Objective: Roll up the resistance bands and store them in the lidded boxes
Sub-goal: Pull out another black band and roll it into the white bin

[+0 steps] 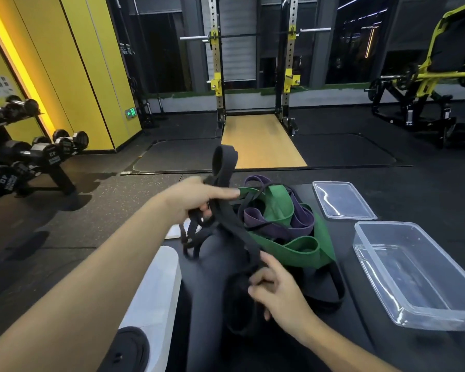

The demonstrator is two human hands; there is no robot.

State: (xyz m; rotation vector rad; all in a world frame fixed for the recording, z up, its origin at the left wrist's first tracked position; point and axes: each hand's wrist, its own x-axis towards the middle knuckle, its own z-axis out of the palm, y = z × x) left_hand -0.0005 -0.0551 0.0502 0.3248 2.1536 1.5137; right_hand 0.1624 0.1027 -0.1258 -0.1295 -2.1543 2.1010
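1. The left hand [196, 200] reaches forward over the lap. Its lower fingers are clenched round a long black rubber resistance band [232, 226], and the index finger sticks out straight to the right.
2. Above that hand the band rises in one upright loop. Below it, several strands hang in slack loops over the person's grey-clad leg [207, 280].
3. From the left hand the band runs down and back to the right hand [277, 288]. That hand pinches it between the thumb and curled fingers, just above a bunched dark coil. Blur there makes it hard to tell how the coil is wound.
4. Just beyond the right hand a tangled pile lies on the flat black surface [365, 350]. It holds a wide green rubber band [298, 251], a narrower purple rubber band [277, 228] threaded through it, and a thin black band [253, 200] draped across both.
5. Right of the pile stands a clear rectangular plastic box [371, 267], open at the top. Its clear flat plastic lid [342, 200] lies farther away on the same surface, near the box but apart from it.
6. On the left stands a rack of black dumbbells [38, 154]. Straight ahead a steel squat rack with yellow fittings [216, 76] rises over a pale wooden platform [263, 140].
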